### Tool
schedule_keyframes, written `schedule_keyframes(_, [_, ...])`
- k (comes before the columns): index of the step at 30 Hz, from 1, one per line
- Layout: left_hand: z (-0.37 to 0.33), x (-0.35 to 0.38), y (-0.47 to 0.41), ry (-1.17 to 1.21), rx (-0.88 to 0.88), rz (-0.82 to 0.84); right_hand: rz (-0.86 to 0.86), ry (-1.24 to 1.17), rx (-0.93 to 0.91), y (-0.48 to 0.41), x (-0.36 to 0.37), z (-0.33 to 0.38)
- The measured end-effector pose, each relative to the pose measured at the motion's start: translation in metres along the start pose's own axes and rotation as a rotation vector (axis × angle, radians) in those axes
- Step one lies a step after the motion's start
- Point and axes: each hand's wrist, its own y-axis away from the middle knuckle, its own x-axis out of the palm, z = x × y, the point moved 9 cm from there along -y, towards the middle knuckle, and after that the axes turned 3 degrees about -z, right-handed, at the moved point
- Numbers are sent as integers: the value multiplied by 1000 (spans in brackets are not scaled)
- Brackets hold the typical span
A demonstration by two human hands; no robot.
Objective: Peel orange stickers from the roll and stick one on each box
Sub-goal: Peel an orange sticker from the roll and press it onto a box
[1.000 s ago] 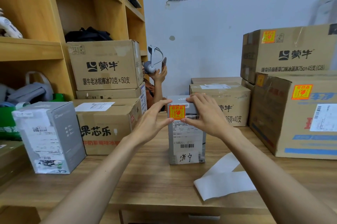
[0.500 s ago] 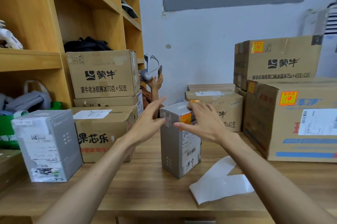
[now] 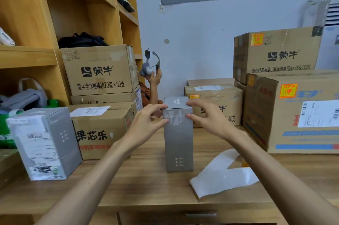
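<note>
The grey box (image 3: 178,142), upright on the table (image 3: 146,188), has been turned: its stickered face no longer shows, and a plain side faces the camera. The left hand (image 3: 146,124) and right hand (image 3: 207,118) pinch its top corners, thumbs in front.

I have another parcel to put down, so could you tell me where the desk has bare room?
Bare wood runs along the front of the desk, between the wrapped gray box and the tall gray box, though the left forearm crosses above it. Right of the tall box lies backing paper. The back is crowded with cartons.
</note>
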Motion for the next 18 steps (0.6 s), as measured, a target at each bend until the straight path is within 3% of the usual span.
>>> schedule_keyframes(3, [-8,1,-2,-101,65,-55,-2,-58,28,3,4,-4])
schedule_keyframes(11, [-1,1,1,-105,18,-87,-142,-102,33,11,14,5])
schedule_keyframes(18, [-40,6,-7,-351,196,-109,6,7,-4,18,-1,-3])
